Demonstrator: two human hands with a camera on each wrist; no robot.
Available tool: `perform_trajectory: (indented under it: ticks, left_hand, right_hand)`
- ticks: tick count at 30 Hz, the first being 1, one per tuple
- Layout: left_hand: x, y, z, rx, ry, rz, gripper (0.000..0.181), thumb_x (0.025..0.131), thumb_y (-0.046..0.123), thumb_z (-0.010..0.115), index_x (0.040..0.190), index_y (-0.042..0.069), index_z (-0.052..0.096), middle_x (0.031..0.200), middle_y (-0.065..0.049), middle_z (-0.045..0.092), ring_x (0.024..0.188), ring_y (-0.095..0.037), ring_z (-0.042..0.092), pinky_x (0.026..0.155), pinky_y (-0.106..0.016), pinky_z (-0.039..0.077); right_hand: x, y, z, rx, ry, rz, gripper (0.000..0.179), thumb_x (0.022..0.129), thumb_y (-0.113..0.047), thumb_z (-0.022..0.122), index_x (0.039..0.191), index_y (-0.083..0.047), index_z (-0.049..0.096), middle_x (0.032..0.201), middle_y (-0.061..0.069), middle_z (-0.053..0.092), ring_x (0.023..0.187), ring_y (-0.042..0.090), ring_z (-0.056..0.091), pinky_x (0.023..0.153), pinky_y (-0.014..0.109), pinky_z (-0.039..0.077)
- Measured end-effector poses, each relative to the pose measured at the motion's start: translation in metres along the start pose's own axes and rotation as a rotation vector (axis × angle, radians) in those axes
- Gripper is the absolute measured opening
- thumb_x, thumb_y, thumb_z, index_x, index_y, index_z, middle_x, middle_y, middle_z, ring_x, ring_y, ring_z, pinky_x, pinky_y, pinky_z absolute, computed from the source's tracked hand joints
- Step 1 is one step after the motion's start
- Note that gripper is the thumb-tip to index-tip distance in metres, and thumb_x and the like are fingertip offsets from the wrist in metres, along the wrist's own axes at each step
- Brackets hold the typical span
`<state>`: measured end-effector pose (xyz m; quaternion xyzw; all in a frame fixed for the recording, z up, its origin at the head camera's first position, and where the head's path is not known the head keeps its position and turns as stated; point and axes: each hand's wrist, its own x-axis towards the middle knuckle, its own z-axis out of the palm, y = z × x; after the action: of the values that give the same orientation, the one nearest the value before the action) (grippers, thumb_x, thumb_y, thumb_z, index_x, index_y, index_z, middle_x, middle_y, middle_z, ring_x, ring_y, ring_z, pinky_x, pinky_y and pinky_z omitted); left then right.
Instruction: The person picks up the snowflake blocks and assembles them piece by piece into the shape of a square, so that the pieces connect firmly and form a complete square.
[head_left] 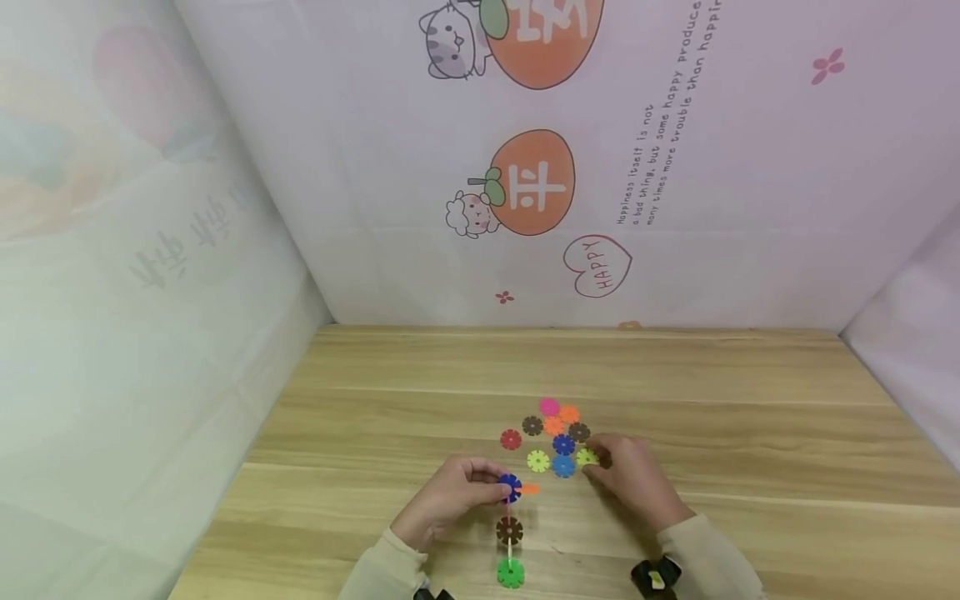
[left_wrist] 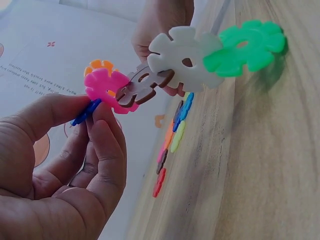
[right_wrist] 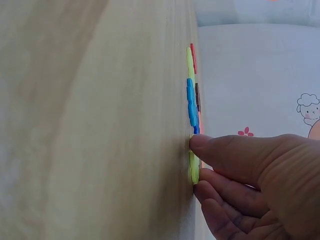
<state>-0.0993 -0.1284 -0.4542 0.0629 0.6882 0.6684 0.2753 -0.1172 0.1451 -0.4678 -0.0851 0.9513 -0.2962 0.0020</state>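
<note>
Biggest first: pale printed cloth [head_left: 720,275] behind the tbl & up the sides, w/ cartoon animals, orange fruit & lettering; then the wood tbl [head_left: 750,417]; person's forearms come in from the near edge in beige sleeves [head_left: 708,550]; R hand [head_left: 630,471] is narrowed, thumb at one edge & fingers at the other of the R-most yellow disc [head_left: 582,462], which is down at tbl level; L hand [head_left: 453,492] pinches the dk blue disc [head_left: 516,482] at the far end of a chain [head_left: 502,533] of slotted discs; chain is approx mid-tbl, L to R, running from that hand back toward the person; orange disc [head_left: 531,489] & pink disc [left_wrist: 100,82] sit right by the blue, can't tell exactly how they join; then a brown disc, a white disc [left_wrist: 172,52] & last a green disc [left_wrist: 262,50]; can't tell if the green touches the tbl; smallest, the loose discs, flat just beyond the hands, some touching or overlapping: pink, 2 orange, 2 brown, dk blue, lt blue [head_left: 563,472], another yellow [head_left: 532,462]; red [head_left: 505,442] lies at the L end, apart.
</note>
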Motion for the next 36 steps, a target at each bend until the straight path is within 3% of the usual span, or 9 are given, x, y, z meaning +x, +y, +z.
perform_trajectory:
  ticks: [9, 15, 20, 27, 30, 36]
  left_hand:
    - [0.001, -0.002, 0.001, -0.006, 0.014, -0.017, 0.021, 0.089, 0.004, 0.069, 0.109, -0.001, 0.07, 0.098, -0.011, 0.074, 0.084, -0.017, 0.073, 0.085, -0.037, 0.059]
    - [0.001, -0.001, 0.001, -0.006, 0.008, -0.019, 0.021, 0.09, 0.004, 0.069, 0.11, -0.001, 0.07, 0.099, -0.012, 0.074, 0.082, -0.017, 0.073, 0.086, -0.038, 0.058]
    - [0.001, -0.001, 0.0, -0.004, -0.004, -0.014, 0.023, 0.09, 0.004, 0.068, 0.112, -0.003, 0.069, 0.1, -0.012, 0.074, 0.083, -0.017, 0.073, 0.087, -0.038, 0.058]
    - [0.001, 0.0, 0.001, 0.032, -0.015, -0.011, 0.023, 0.091, 0.006, 0.069, 0.112, -0.002, 0.069, 0.099, -0.011, 0.075, 0.083, -0.015, 0.073, 0.087, -0.037, 0.058]
    - [0.002, 0.0, 0.001, 0.056, -0.007, -0.012, 0.024, 0.091, 0.008, 0.069, 0.113, -0.001, 0.069, 0.099, -0.01, 0.075, 0.085, -0.017, 0.073, 0.088, -0.037, 0.058]
    - [0.003, 0.001, 0.002, 0.078, 0.019, -0.008, 0.025, 0.089, 0.007, 0.071, 0.113, 0.0, 0.069, 0.1, -0.012, 0.075, 0.085, -0.017, 0.072, 0.088, -0.037, 0.058]
  right_hand:
    - [-0.003, 0.002, 0.001, -0.009, 0.004, -0.015, 0.031, 0.073, -0.003, 0.083, 0.102, -0.006, 0.073, 0.094, 0.005, 0.071, 0.078, 0.011, 0.062, 0.07, 0.029, 0.057]
    - [-0.007, 0.003, -0.002, 0.058, -0.022, -0.015, 0.024, 0.075, -0.004, 0.081, 0.097, -0.01, 0.075, 0.09, -0.001, 0.07, 0.078, 0.008, 0.059, 0.07, 0.023, 0.054]
    - [-0.01, 0.006, -0.002, 0.138, -0.083, 0.005, 0.018, 0.079, -0.008, 0.079, 0.095, -0.015, 0.075, 0.086, -0.005, 0.07, 0.076, 0.007, 0.057, 0.068, 0.02, 0.05]
    - [-0.013, 0.01, 0.0, 0.252, -0.14, 0.061, 0.011, 0.083, -0.018, 0.078, 0.094, -0.018, 0.075, 0.091, -0.004, 0.072, 0.081, 0.008, 0.062, 0.071, 0.02, 0.053]
    - [-0.015, 0.009, -0.002, 0.358, -0.174, 0.102, 0.015, 0.085, -0.022, 0.077, 0.097, -0.014, 0.075, 0.092, -0.001, 0.072, 0.082, 0.01, 0.063, 0.067, 0.023, 0.054]
    - [-0.017, 0.002, -0.005, 0.535, -0.254, 0.111, 0.028, 0.086, -0.026, 0.076, 0.103, -0.005, 0.074, 0.093, 0.005, 0.072, 0.079, 0.017, 0.064, 0.062, 0.028, 0.055]
